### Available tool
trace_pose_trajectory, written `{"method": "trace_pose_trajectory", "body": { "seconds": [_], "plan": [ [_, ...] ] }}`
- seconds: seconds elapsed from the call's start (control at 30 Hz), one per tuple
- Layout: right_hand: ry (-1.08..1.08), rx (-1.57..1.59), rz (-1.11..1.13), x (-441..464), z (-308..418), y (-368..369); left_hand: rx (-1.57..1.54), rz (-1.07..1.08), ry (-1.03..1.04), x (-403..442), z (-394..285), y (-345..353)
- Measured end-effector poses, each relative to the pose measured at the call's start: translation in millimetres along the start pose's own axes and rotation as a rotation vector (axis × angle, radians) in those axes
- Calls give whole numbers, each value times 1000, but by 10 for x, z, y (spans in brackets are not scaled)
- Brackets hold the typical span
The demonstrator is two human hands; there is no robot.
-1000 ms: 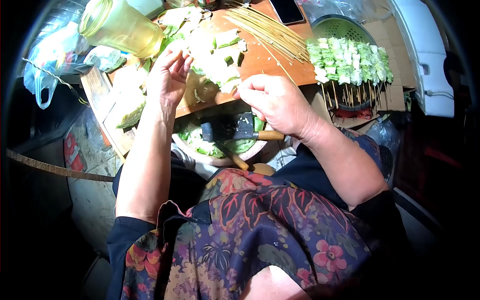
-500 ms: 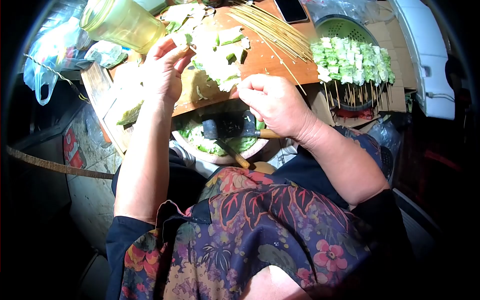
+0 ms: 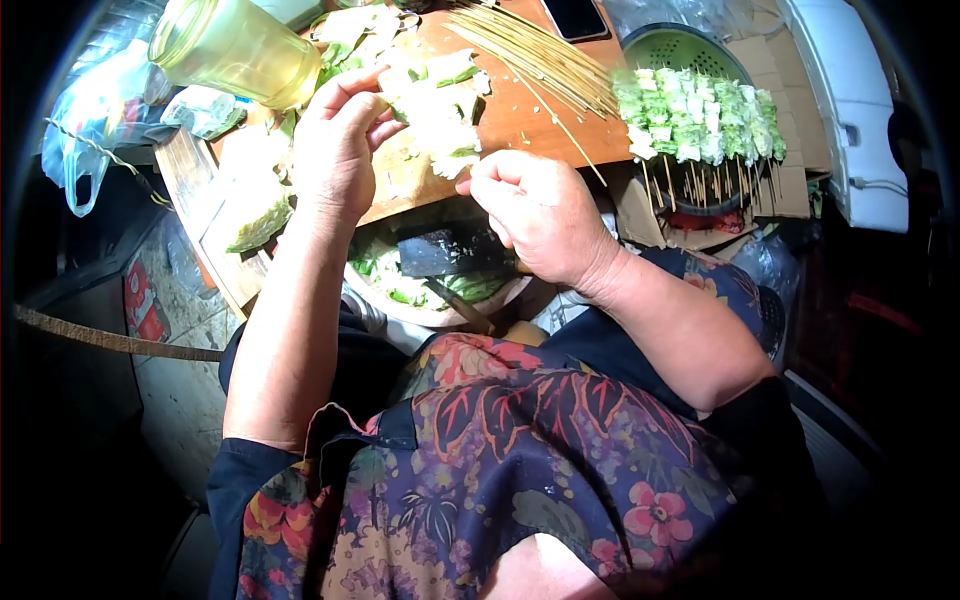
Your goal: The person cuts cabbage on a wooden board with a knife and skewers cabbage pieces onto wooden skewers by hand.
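My right hand [image 3: 535,215] is closed in a pinch at the front edge of the wooden table, on what looks like a bamboo skewer, mostly hidden by the fingers. Pale green cabbage pieces [image 3: 455,145] lie just beyond its fingertips. To the left, my left hand [image 3: 340,140] is raised with thumb and fingers apart, close to more cut leaves [image 3: 440,75]. Nothing shows plainly in it. Below the hands, a dark-bladed cleaver [image 3: 440,252] rests across a basin [image 3: 400,312] of leaf pieces; its handle is partly behind my right hand.
Loose bamboo skewers [image 3: 545,60] lie on the table [image 3: 530,125] beside a phone [image 3: 577,18]. Filled cabbage skewers [image 3: 700,115] rest on a green colander [image 3: 700,50] at right. A yellowish jar [image 3: 235,55] stands at back left, near a cabbage piece [image 3: 260,222].
The small leaf piece at my left fingertips no longer shows there, and that hand has shifted slightly right and down. My right hand has moved slightly left, still pinching.
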State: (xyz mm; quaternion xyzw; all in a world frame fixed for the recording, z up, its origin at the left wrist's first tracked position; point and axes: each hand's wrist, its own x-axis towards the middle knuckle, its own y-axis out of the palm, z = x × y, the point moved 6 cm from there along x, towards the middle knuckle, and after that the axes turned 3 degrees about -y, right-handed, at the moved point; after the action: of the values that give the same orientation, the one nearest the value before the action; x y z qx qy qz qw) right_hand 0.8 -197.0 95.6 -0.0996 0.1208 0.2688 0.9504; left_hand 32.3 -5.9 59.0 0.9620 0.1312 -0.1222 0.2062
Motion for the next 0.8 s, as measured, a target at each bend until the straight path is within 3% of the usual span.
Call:
{"method": "trace_pose_trajectory", "body": {
  "seconds": [0.17,0.27,0.33,0.4,0.47,0.67,0.73,0.8],
  "plan": [
    [39,85,27,65,24,0,-9,-50,22,17,-52,-47],
    [40,53,47,81,1,35,-81,-189,21,-11,-58,-80],
    [11,44,60,88,-21,96,-298,-318,-160,34,186,-194],
    [-16,39,72,88,5,159,-519,-153,-286,-88,182,128],
    [135,176,139,63,-25,249,-649,-90,-279,-44,235,115],
    [31,-23,109,83,-115,339,-465,-232,-240,-35,181,10],
    [-215,-176,-7,77,-27,328,-464,-289,-253,-79,208,30],
    [-133,-182,11,68,-73,340,-464,-346,-262,-97,255,-7]
  ]
}}
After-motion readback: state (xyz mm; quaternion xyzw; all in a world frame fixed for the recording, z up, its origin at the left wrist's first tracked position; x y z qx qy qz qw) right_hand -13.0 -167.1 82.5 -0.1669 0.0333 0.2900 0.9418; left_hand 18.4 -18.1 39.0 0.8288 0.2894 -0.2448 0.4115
